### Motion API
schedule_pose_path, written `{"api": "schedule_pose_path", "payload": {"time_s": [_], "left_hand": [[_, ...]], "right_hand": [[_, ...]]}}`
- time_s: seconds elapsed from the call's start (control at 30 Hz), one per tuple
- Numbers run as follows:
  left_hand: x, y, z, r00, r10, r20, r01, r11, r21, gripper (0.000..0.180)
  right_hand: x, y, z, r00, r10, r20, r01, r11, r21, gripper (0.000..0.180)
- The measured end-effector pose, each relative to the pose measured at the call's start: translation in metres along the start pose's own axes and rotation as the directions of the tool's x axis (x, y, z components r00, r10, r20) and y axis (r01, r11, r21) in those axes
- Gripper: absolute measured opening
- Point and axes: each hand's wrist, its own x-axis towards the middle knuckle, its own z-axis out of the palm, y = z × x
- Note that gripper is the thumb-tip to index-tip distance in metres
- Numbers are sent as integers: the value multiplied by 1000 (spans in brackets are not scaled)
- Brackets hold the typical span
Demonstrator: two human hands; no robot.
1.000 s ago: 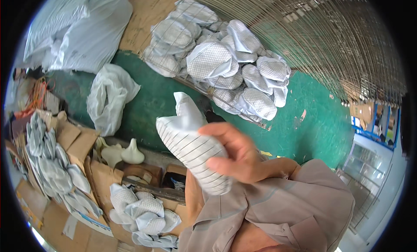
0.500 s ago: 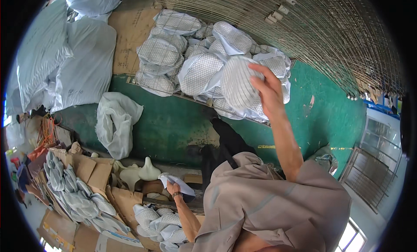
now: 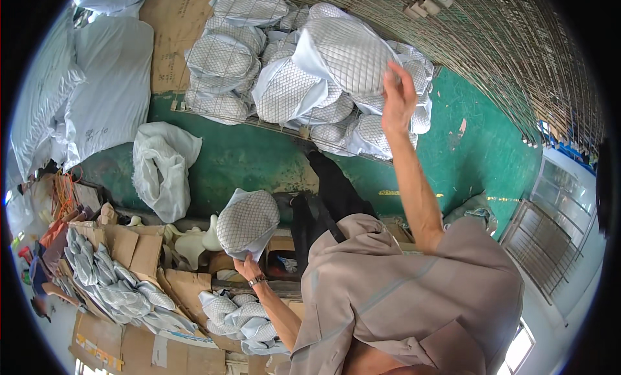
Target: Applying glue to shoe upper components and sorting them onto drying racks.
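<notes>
My left hand (image 3: 248,269) holds a white and grey quilted seat cover (image 3: 248,221) by its lower edge, above the cardboard boxes. My right hand (image 3: 400,100) is stretched over the far pile, fingers extended and apart. Its fingertips are at the right edge of another quilted cover (image 3: 349,52), which lies over the pile or just above it; I cannot tell whether it rests there. Beneath it, several similar quilted covers (image 3: 291,94) with smooth pale flaps fill a wire-mesh rack (image 3: 259,121).
Cream saddle-shaped pieces (image 3: 194,244) and stacked grey covers (image 3: 119,284) lie in cardboard boxes (image 3: 137,252) at lower left. More covers (image 3: 239,317) sit beside my left forearm. A crumpled white sack (image 3: 165,171) is on the green floor. Large filled bags (image 3: 107,84) and metal wires (image 3: 491,58) flank the rack.
My left hand has raised its cover, now showing the quilted face. The right hand's fingers have come off the striped-looking cover, which has moved up and away over the pile. The view has shifted slightly.
</notes>
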Motion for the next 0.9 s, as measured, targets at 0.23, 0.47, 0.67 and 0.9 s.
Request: {"api": "schedule_pose_path", "payload": {"time_s": [0.23,0.47,0.67,0.9], "left_hand": [[-19,64,50,997,8,73,-5,999,-39,42],[-30,121,100,975,-25,220,74,974,-215,41],[-36,153,98,948,70,311,129,808,-575,45],[-35,102,59,995,-50,83,90,791,-606,63]], "right_hand": [[-129,241,23,751,659,27,-659,752,-12,54],[-185,179,59,406,622,670,-377,782,-497,85],[-176,105,74,-100,518,849,-786,482,-386,81],[-158,82,104,92,427,900,-897,428,-112,49]]}}
